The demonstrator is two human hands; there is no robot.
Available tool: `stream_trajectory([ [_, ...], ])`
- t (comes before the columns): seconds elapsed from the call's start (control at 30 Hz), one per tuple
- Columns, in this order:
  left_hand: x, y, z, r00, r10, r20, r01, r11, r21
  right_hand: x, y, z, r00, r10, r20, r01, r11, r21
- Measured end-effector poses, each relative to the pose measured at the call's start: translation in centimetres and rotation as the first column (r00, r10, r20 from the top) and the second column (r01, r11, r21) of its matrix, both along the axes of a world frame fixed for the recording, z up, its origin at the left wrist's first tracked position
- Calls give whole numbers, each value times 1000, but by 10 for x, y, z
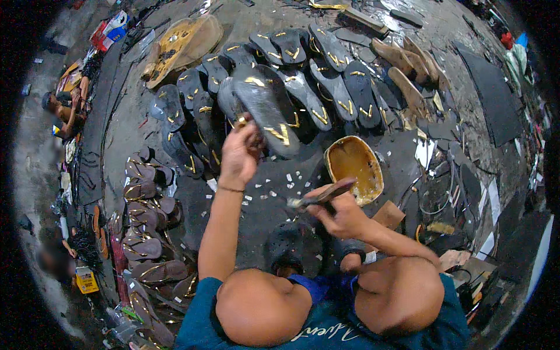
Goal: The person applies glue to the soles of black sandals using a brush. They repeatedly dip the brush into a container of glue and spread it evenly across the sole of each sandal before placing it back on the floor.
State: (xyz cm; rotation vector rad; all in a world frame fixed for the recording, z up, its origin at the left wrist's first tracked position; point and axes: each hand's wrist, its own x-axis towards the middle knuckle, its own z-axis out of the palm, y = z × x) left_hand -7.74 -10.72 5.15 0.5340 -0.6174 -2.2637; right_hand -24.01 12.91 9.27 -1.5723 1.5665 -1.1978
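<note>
My left hand (242,153) grips the edge of a dark grey sandal sole (267,108), which is held up with its shiny, wet-looking underside showing. Folded gold strap ends lie on that sole. In my right hand (344,216) is a brush (326,193) with a dark handle, its pale tip pointing left below the sole. Just beyond that hand stands a tub (378,185) with amber, glue-like stuff inside and crusted on its rim. Several similar soles with gold strap ends (357,93) lie in rows on the floor beyond my hands.
Brown sandals with gold straps (143,248) are lined up at the left. Wooden shoe lasts (408,90) lie at the far right, near a black sheet (490,93). A stained yellowish board (186,44) lies at the back. White scraps dot the floor. People sit at the far left.
</note>
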Motion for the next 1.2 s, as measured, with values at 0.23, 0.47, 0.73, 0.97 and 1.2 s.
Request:
stream_trajectory([
  [0.23, -154, -28, -71, 984, 150, 100, -152, 988, 13, -44, 28, -5, 893, -289, -345, 332, 941, 72],
  [0.47, -61, 85, -71, 912, 106, 396, -21, 977, -214, -101, 35, -35, 858, -450, -250, 489, 863, 124],
  [0.73, 192, 52, -51, 334, 754, 566, -488, 652, -580, -96, -3, -67, 762, -348, -547, 394, 918, -35],
  [0.97, 367, -117, -79, 30, 835, 549, -821, 335, -463, -136, 85, -60, 696, -6, -718, 306, 907, 290],
  [1.2, 488, -156, -94, 39, 893, 449, -901, 225, -370, -108, 90, -31, 849, -161, -503, 395, 826, 402],
])
